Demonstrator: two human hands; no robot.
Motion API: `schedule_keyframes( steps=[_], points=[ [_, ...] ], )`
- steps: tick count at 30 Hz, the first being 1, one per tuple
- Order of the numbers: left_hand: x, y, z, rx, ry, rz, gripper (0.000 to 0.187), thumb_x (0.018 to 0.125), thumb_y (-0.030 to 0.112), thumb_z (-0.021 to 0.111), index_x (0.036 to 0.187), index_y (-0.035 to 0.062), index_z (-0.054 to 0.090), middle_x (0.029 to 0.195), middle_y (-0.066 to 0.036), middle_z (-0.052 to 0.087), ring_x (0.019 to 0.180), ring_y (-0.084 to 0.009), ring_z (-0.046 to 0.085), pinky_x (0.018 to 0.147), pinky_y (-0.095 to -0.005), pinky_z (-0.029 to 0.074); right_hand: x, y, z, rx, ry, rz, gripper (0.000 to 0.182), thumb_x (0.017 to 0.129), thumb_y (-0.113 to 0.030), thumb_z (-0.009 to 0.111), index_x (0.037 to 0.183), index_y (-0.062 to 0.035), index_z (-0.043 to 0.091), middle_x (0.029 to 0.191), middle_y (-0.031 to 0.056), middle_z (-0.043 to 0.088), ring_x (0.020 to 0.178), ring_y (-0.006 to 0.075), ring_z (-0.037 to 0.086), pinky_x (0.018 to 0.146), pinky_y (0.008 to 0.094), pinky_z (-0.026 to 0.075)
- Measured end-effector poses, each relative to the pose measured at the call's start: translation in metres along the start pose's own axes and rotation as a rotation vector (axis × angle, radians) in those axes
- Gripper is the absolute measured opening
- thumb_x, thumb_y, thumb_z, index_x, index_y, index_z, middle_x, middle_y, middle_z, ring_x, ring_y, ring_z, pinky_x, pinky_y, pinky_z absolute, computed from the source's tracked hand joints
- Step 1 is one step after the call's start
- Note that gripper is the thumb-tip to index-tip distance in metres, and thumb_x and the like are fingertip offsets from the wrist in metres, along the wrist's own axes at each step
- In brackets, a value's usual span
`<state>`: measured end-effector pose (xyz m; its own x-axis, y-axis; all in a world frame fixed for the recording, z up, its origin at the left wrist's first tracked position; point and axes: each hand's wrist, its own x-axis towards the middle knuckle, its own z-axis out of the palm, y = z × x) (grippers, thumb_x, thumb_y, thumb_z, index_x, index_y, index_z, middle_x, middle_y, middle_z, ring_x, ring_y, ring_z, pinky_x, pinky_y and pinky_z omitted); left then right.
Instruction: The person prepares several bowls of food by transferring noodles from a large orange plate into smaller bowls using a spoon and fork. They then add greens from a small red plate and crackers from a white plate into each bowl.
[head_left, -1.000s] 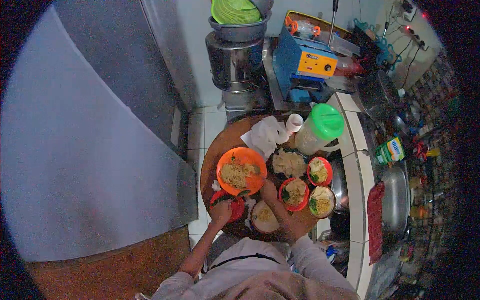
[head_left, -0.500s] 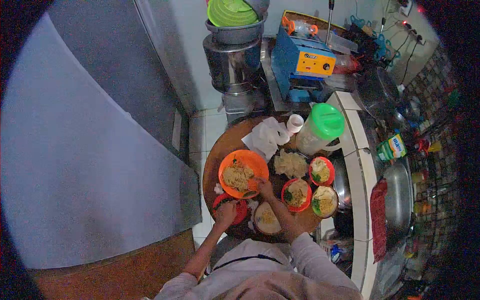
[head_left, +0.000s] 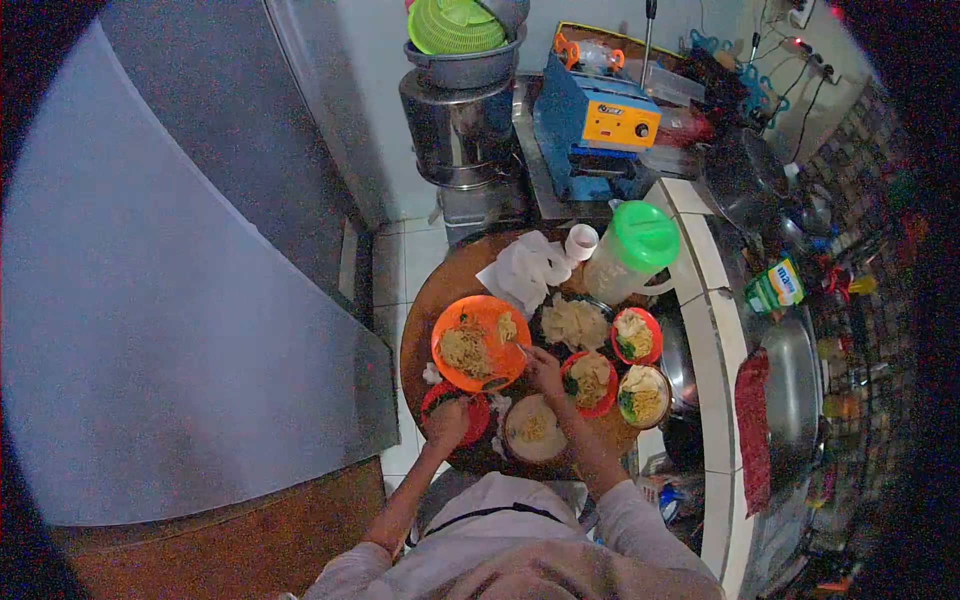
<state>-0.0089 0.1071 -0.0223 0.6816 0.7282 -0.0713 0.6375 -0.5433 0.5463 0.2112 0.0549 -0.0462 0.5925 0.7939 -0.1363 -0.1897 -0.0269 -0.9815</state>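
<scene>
One round brown table (head_left: 420, 300) carries everything close to the person's two hands. On its far side, by the tiled ledge (head_left: 718, 330), stands a clear pitcher (head_left: 609, 278) with a green lid (head_left: 645, 238). An orange plate (head_left: 490, 302) lies toward the left of the table, with noodles (head_left: 463, 354) spread over its left half, greens at its near edge and a small pale clump (head_left: 507, 326) on its right side. Beyond the plate is a crumpled white bag (head_left: 524, 272); to the right sits a heap of pale pieces (head_left: 575, 323).

A red bowl (head_left: 479, 425) stands just below the plate, and a pale bowl (head_left: 513, 438) with some noodles in it is to the right of that. Farther right, three filled bowls (head_left: 590, 385) hold noodles, greens and pale pieces. The left hand (head_left: 447, 423) reaches over the red bowl, its fingertips down inside; whether it grips anything I cannot tell. The right hand (head_left: 544, 370), at the plate's right edge, has its fingers closed around a thin utensil (head_left: 523, 350), too blurred to name. Smaller still are a white cup (head_left: 581, 242) next to the pitcher and a crumpled white scrap (head_left: 431, 373) beside the plate.
</scene>
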Motion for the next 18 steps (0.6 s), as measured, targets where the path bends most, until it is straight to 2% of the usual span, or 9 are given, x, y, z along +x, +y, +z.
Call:
schedule_keyframes(
  steps=[1,5,7,8,10,12,14,17,18],
  points=[
    [-0.001,0.001,0.001,0.001,-0.001,0.003,0.024,0.081,0.017,0.041,0.085,0.0013,0.058,0.069,-0.021,0.057,0.065,-0.0348,0.057,0.06,-0.0458,0.045,0.002,0.002,-0.002,-0.071,0.027,-0.1,0.024,0.083,-0.016,0.051,0.103,-0.0048,0.057,0.067,-0.0036,0.049,0.051,0.004,0.04,0.045,0.019,0.031],
    [-0.001,0.004,0.005,-0.045,-0.034,-0.018,0.021,0.079,0.014,0.041,0.085,0.0032,0.058,0.071,-0.021,0.056,0.067,-0.0356,0.057,0.06,-0.0468,0.044,-0.014,-0.029,-0.015,-0.152,-0.008,-0.086,0.024,0.083,-0.016,0.05,0.104,-0.0062,0.057,0.067,-0.0033,0.05,0.052,0.0044,0.041,0.047,0.0187,0.033],
    [-0.007,0.01,-0.001,-0.047,-0.091,-0.057,0.02,0.079,0.013,0.041,0.086,0.0041,0.057,0.072,-0.02,0.056,0.068,-0.0359,0.056,0.06,-0.0472,0.044,-0.034,-0.046,-0.021,0.053,-0.035,0.157,0.024,0.083,-0.015,0.05,0.104,-0.0064,0.057,0.071,-0.0026,0.053,0.056,0.0044,0.043,0.052,0.0191,0.036],
    [-0.013,0.016,-0.011,-0.046,-0.017,0.018,0.02,0.079,0.013,0.041,0.086,0.0038,0.056,0.072,-0.02,0.057,0.068,-0.0362,0.056,0.06,-0.047,0.044,-0.043,-0.05,-0.025,0.052,-0.029,0.168,0.024,0.083,-0.015,0.05,0.104,-0.0064,0.057,0.071,-0.0026,0.053,0.056,0.0044,0.043,0.052,0.0191,0.036],
    [-0.017,0.024,-0.018,-0.048,0.046,0.09,0.019,0.079,0.013,0.04,0.086,0.0034,0.056,0.072,-0.02,0.057,0.067,-0.0366,0.056,0.061,-0.0468,0.044,-0.061,-0.053,-0.036,-0.177,-0.038,0.151,0.024,0.084,-0.017,0.049,0.104,-0.0055,0.057,0.073,-0.0018,0.056,0.059,0.0049,0.045,0.055,0.019,0.037],
    [-0.021,0.027,-0.016,-0.033,0.0,0.0,0.019,0.078,0.013,0.041,0.088,0.0037,0.054,0.074,-0.019,0.057,0.068,-0.0369,0.056,0.061,-0.0468,0.044,-0.082,-0.057,-0.043,-0.218,-0.042,0.112,0.024,0.084,-0.017,0.049,0.103,-0.0052,0.057,0.074,-0.001,0.056,0.061,0.0061,0.047,0.056,0.02,0.039],
    [-0.026,0.026,-0.012,-0.05,-0.015,0.02,0.019,0.078,0.013,0.041,0.088,0.0037,0.054,0.073,-0.019,0.057,0.068,-0.0366,0.056,0.061,-0.0468,0.044,-0.101,-0.042,-0.056,-0.259,-0.047,0.065,0.025,0.084,-0.017,0.049,0.103,-0.0049,0.057,0.074,-0.0001,0.057,0.062,0.0073,0.05,0.057,0.0209,0.04],
    [-0.031,0.025,0.0,-0.03,-0.072,0.016,0.018,0.078,0.014,0.042,0.087,0.0036,0.054,0.073,-0.02,0.057,0.068,-0.036,0.057,0.06,-0.0469,0.044,-0.131,0.0,-0.083,-0.401,0.105,-0.004,0.027,0.079,-0.017,0.052,0.102,-0.0048,0.058,0.076,0.0025,0.059,0.07,0.0112,0.055,0.062,0.0255,0.043],
    [-0.034,0.026,0.003,0.003,-0.113,-0.011,0.018,0.078,0.015,0.043,0.087,0.0035,0.054,0.072,-0.02,0.057,0.067,-0.0357,0.057,0.059,-0.047,0.044,-0.142,-0.001,-0.087,-0.572,0.129,0.0,0.028,0.076,-0.016,0.053,0.101,-0.0064,0.058,0.078,0.0054,0.06,0.071,0.0159,0.057,0.064,0.0294,0.044]
  ],
)
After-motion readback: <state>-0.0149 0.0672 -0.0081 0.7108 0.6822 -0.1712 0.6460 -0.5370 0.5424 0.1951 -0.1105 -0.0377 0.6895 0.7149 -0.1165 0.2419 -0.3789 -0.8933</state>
